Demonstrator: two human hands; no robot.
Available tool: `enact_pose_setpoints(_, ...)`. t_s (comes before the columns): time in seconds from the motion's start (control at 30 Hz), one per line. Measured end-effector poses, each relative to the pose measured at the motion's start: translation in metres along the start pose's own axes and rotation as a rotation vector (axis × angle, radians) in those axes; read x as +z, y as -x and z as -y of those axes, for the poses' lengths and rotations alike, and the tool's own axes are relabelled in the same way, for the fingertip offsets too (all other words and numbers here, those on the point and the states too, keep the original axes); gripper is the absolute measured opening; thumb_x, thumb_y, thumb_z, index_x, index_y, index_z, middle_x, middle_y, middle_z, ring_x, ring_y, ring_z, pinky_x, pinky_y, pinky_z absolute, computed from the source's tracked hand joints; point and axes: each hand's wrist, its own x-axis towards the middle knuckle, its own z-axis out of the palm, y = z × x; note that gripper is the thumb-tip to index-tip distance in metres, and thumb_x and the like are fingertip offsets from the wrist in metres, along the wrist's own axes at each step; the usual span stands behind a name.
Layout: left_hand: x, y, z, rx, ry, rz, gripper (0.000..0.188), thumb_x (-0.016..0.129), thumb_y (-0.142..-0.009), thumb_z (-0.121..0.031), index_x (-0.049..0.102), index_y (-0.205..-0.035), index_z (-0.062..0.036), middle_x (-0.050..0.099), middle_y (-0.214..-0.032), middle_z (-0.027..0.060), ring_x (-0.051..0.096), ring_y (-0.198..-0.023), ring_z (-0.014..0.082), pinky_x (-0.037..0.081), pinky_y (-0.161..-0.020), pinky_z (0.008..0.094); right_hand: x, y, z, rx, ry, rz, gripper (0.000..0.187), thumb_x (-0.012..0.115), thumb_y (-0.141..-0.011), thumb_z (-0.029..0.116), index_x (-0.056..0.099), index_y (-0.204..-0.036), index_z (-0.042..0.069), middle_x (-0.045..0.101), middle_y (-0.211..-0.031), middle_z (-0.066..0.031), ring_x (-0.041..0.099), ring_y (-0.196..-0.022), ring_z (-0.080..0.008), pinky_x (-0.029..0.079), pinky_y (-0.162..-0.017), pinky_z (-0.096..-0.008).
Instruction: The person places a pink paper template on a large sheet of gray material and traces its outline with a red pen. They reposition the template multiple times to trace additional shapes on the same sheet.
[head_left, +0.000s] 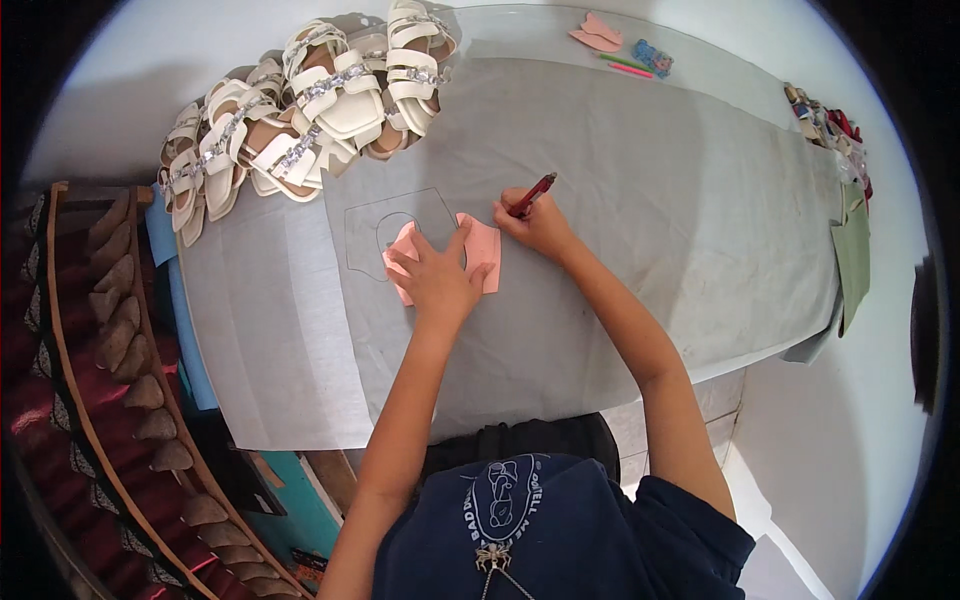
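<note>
A pink pattern piece (483, 250), curved on its inner side, lies flat on the grey sheet of material (580, 330). My left hand (440, 277) presses it down with the fingers spread. Just right of the piece, my right hand (540, 225) grips a dark red pen (533, 194), its top tilted up and to the right. The pen's tip is hidden behind my fingers, near the upper right edge of the pattern. To the upper left of the pattern, a thin outline (395, 196) with a curved inner line is drawn on the grey material.
White strappy sandals (340, 100) with jewelled bands are heaped at the far left. More pink pieces (597, 33), a green pen (627, 63), a pink pen (631, 71) and a blue patterned item (652, 58) lie at the back. A wooden rack (150, 340) with shoe forms stands left.
</note>
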Motion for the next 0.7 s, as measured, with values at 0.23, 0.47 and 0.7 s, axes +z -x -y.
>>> enact_pose_setpoints(0.23,0.0,0.0,0.003,0.0,-0.01,0.007,0.063,0.067,-0.074,-0.045,0.043,-0.132,-0.0373,0.027,-0.134,0.0281,0.016,-0.119,0.0668,0.016,-0.094,0.0722,0.002,-0.004,0.013,-0.018,0.024,0.006,0.034,0.062,-0.081,0.012,0.038,-0.061,0.0,0.034,-0.053,-0.0045,0.031,-0.05,-0.0128,0.03,-0.046,-0.0302)
enact_pose_setpoints(0.47,-0.004,-0.001,0.0,0.006,-0.035,0.03,0.063,0.067,-0.075,-0.045,0.042,-0.132,-0.0366,0.026,-0.133,0.0294,0.016,-0.118,0.0674,0.017,-0.094,0.0721,0.013,-0.019,0.017,-0.001,0.049,0.013,0.033,0.063,-0.08,0.024,0.044,-0.063,0.002,0.046,-0.055,-0.013,0.044,-0.049,-0.0305,0.037,-0.048,-0.038)
enact_pose_setpoints(0.7,-0.005,-0.002,-0.002,-0.02,-0.039,0.055,0.065,0.068,-0.074,-0.045,0.042,-0.133,-0.0363,0.023,-0.135,0.0296,0.014,-0.119,0.0673,0.017,-0.094,0.0724,0.013,-0.015,0.013,-0.067,0.088,-0.003,0.033,0.062,-0.081,0.023,0.044,-0.064,0.002,0.046,-0.055,-0.0125,0.044,-0.049,-0.0294,0.036,-0.048,-0.0383)
